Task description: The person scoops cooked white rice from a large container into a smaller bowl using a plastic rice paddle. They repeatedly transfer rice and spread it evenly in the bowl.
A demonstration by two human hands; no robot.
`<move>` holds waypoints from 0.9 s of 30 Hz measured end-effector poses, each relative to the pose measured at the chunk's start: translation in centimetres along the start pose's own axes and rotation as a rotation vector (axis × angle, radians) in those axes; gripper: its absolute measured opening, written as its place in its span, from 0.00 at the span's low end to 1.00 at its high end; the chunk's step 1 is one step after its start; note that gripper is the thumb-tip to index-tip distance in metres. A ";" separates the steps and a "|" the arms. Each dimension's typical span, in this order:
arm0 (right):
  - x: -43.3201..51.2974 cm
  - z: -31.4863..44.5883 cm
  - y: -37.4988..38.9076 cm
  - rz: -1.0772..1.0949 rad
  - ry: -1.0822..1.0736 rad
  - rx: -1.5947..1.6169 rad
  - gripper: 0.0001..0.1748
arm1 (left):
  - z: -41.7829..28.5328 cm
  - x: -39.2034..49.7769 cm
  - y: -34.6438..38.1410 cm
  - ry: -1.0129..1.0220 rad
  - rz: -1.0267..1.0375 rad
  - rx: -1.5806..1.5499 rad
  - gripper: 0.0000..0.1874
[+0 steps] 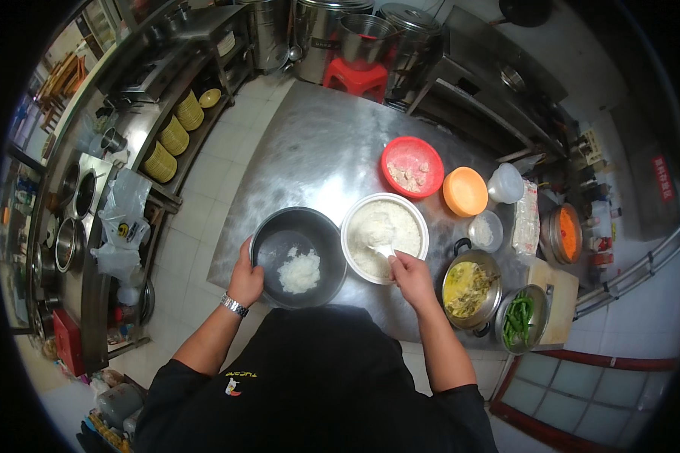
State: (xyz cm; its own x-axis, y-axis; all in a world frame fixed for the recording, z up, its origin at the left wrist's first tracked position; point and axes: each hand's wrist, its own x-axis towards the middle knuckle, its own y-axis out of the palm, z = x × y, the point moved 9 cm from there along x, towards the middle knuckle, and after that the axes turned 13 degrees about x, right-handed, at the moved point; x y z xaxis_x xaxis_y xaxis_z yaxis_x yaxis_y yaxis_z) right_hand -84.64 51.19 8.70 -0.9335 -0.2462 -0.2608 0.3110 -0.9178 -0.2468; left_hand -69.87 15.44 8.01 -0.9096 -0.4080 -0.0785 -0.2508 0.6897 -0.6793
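My left hand (pixel 247 276) grips the left rim of a dark cooking pot (pixel 269 240), with the thumb over the edge. A clump of white cooked rice (pixel 299 272) lies on the pot's bottom. Close beside it stands a white round tub (pixel 346 218) filled with rice (pixel 399 218). My right hand (pixel 412 276) is closed around the handle of a white rice paddle (pixel 384 249). The paddle's blade is over the rice in the tub; a mound of rice there hides its far end.
On the steel table (pixel 317 124) stand a red bowl (pixel 386 164) with pale pieces, an orange bowl (pixel 465 191), a pan (pixel 492 308) of yellow-green food and a bowl (pixel 538 334) of green peppers. A cutting board (pixel 564 289) lies at the right. A red stool (pixel 354 76) stands beyond.
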 end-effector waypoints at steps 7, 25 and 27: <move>-4.5 5.9 9.4 0.228 -0.494 -0.691 0.20 | 0.2 0.3 0.6 -0.027 0.036 -0.086 0.37; -2.1 -0.5 -7.0 -0.048 -0.103 -0.668 0.13 | 0.7 0.4 0.8 0.006 0.017 -0.038 0.37; -2.5 -0.8 -5.4 0.060 -0.088 -0.594 0.15 | 0.8 0.5 0.8 -0.004 0.024 -0.035 0.37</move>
State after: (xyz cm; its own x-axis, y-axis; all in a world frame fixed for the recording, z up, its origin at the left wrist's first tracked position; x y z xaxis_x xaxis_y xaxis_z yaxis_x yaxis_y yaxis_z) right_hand -83.81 57.02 9.94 -0.9147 -0.3402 -0.2182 0.3862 -0.5766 -0.7200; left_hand -70.25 15.35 6.86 -0.9141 -0.3936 -0.0977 -0.2403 0.7196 -0.6514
